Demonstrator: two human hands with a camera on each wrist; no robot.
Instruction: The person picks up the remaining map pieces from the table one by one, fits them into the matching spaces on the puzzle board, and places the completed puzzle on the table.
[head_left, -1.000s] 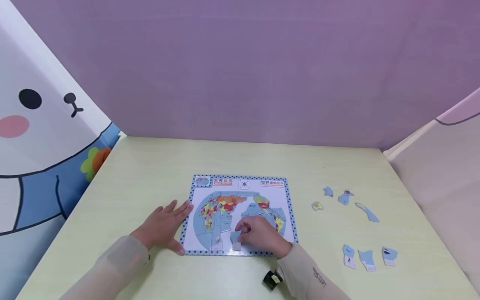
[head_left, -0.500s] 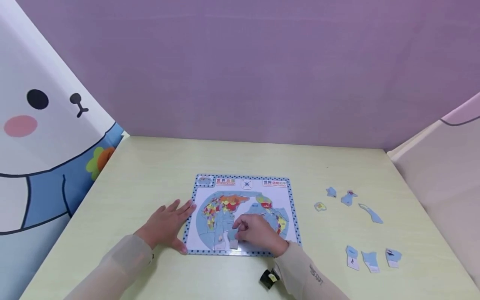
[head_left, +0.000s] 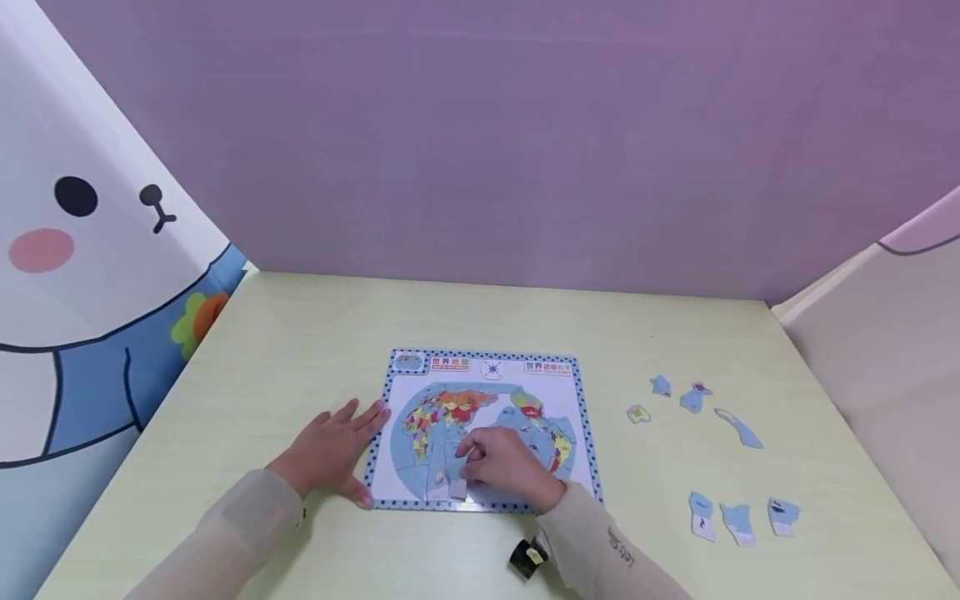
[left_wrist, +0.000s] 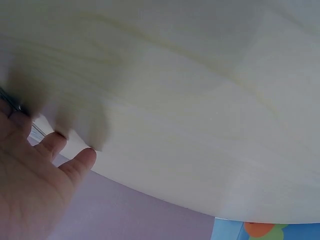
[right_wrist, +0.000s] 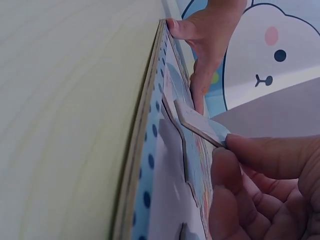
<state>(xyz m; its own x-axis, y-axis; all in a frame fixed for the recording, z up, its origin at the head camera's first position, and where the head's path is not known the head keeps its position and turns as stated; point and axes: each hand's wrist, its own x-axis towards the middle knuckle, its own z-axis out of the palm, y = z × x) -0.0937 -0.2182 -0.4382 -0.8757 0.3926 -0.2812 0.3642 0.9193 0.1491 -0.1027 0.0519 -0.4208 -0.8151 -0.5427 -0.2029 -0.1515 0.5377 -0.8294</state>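
Observation:
A world-map jigsaw puzzle board (head_left: pixel 525 367) with a dotted blue border lies flat on the table. My right hand (head_left: pixel 510 467) pinches a blue-and-white puzzle piece (right_wrist: pixel 200 122) between thumb and forefinger. In the right wrist view the piece is tilted, just above pieces laid in the board. Across the board's left edge rest the spread fingers of my left hand (head_left: pixel 330 450), its thumb near the lower left corner. In the left wrist view the left hand (left_wrist: pixel 35 175) shows straight fingers, with part of it cut off by the frame.
Several loose puzzle pieces lie right of the board, among them a long curved piece (head_left: pixel 738 427) and a small yellow-centred piece (head_left: pixel 638 414). A row nearer the front includes a blue-and-white piece (head_left: pixel 738 525). A purple partition (head_left: pixel 510 150) stands behind the table.
My right hand has moved a little left over the board with the puzzle piece, close to the lower left pieces. The left hand stays on the board's edge.

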